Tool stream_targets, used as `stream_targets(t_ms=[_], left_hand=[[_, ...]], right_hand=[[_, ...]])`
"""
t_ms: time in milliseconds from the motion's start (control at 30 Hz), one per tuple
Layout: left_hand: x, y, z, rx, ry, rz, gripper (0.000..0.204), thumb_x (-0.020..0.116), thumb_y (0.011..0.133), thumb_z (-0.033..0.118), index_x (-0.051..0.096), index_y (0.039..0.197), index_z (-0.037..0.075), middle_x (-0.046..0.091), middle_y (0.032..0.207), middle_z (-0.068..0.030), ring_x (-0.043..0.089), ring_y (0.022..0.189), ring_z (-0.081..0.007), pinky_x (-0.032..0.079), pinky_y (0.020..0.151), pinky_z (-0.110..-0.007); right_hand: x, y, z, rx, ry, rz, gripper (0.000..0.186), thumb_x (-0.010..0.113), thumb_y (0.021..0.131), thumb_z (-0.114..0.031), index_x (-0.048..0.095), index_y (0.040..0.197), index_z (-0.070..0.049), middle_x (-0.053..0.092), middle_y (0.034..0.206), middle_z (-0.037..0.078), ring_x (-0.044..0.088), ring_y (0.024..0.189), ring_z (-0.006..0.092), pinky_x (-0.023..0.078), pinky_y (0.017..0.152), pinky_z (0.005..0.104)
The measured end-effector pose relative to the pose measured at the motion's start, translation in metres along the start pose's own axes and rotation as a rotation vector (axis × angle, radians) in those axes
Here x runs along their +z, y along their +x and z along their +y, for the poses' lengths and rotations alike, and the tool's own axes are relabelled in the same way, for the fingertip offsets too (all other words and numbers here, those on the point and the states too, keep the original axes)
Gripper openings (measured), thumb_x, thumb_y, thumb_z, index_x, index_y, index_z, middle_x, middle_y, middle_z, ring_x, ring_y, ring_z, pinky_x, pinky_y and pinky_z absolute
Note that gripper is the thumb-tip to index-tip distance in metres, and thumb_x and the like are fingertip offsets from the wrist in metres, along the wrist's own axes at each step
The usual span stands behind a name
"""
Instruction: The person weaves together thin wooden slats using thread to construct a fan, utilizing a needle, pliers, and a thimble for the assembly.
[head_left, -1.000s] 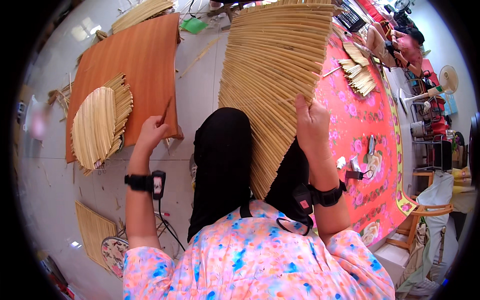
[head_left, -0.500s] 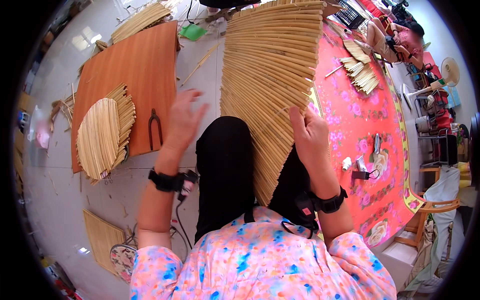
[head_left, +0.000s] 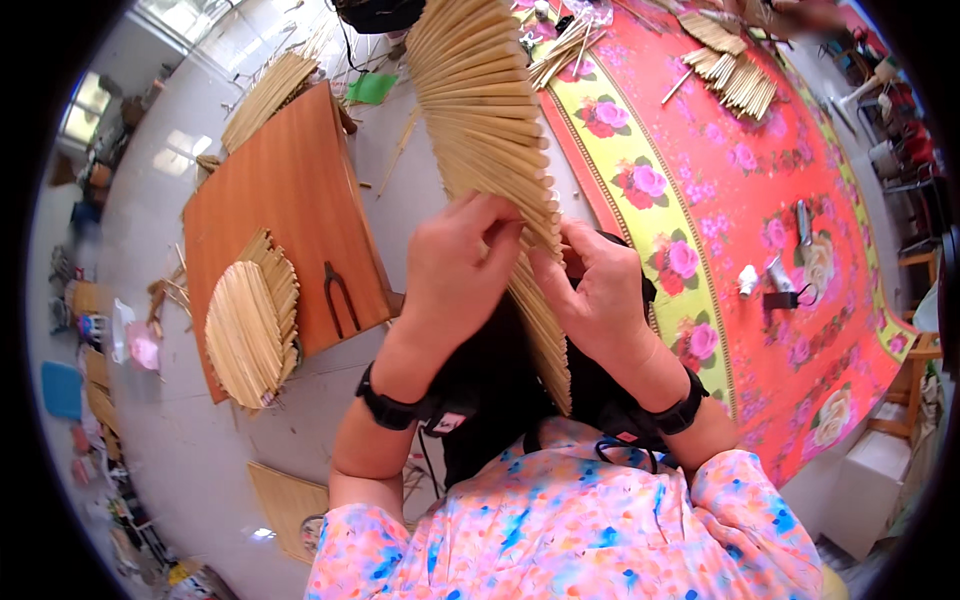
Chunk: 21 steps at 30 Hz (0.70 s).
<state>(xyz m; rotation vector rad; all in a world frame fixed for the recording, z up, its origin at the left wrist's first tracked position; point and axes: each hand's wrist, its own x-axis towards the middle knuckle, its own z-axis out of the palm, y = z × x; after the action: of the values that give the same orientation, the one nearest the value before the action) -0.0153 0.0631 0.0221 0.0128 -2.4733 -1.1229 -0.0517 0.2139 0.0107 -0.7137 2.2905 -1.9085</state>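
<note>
A long, fan-like panel of reed sticks (head_left: pixel 480 100) joined side by side stands tilted on edge above my lap. Its lower end reaches down between my dark-trousered knees. My left hand (head_left: pixel 462 260) is at the panel's right-hand edge, finger and thumb pinched together. Whatever thin thing they may hold is too small to make out. Just across from it, my right hand (head_left: pixel 600 290) grips that edge, thumb in front and the other fingers partly hidden behind.
To the left a brown wooden board (head_left: pixel 290 170) bears a rounded reed piece (head_left: pixel 245 335) and dark U-shaped shears (head_left: pixel 341 298). On the right, a red floral sheet (head_left: pixel 740 240) carries bundled sticks (head_left: pixel 735 82) and small items. A green scrap (head_left: pixel 371 88) lies on the floor.
My left hand has come from the air at the left to the panel's edge, beside my right hand. The panel has turned more edge-on, and the view has shifted.
</note>
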Motion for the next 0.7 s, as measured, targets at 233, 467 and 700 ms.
stream_targets(t_ms=[233, 467, 700], left_hand=[[-0.044, 0.000, 0.016, -0.440, -1.296, 0.298, 0.006, 0.048, 0.087, 0.008, 0.053, 0.085, 0.007, 0.058, 0.076, -0.0070, 0.057, 0.079, -0.0245, 0.043, 0.080, -0.038], [-0.078, -0.001, 0.006, -0.207, -1.058, -0.094, 0.005, 0.047, 0.085, 0.008, 0.045, 0.080, 0.007, 0.050, 0.066, -0.0076, 0.051, 0.066, -0.0202, 0.040, 0.064, -0.032], [-0.092, 0.010, 0.009, -0.278, -0.750, -0.153, 0.014, 0.052, 0.090, 0.011, 0.042, 0.080, 0.007, 0.042, 0.065, -0.0028, 0.037, 0.063, -0.0141, 0.029, 0.054, -0.026]], right_hand=[[0.002, 0.000, 0.016, -0.060, -0.057, 0.147, 0.030, 0.069, 0.081, -0.017, 0.064, 0.104, 0.003, 0.067, 0.082, 0.019, 0.068, 0.066, 0.0308, 0.054, 0.060, 0.0345], [0.005, -0.001, 0.018, -0.232, -0.151, 0.181, 0.037, 0.074, 0.073, -0.013, 0.062, 0.104, 0.004, 0.068, 0.087, 0.018, 0.068, 0.071, 0.0288, 0.055, 0.061, 0.0334], [0.008, -0.001, 0.023, -0.332, -0.237, 0.191, 0.045, 0.073, 0.066, -0.011, 0.060, 0.105, 0.009, 0.065, 0.090, 0.019, 0.065, 0.062, 0.0259, 0.054, 0.053, 0.0305]])
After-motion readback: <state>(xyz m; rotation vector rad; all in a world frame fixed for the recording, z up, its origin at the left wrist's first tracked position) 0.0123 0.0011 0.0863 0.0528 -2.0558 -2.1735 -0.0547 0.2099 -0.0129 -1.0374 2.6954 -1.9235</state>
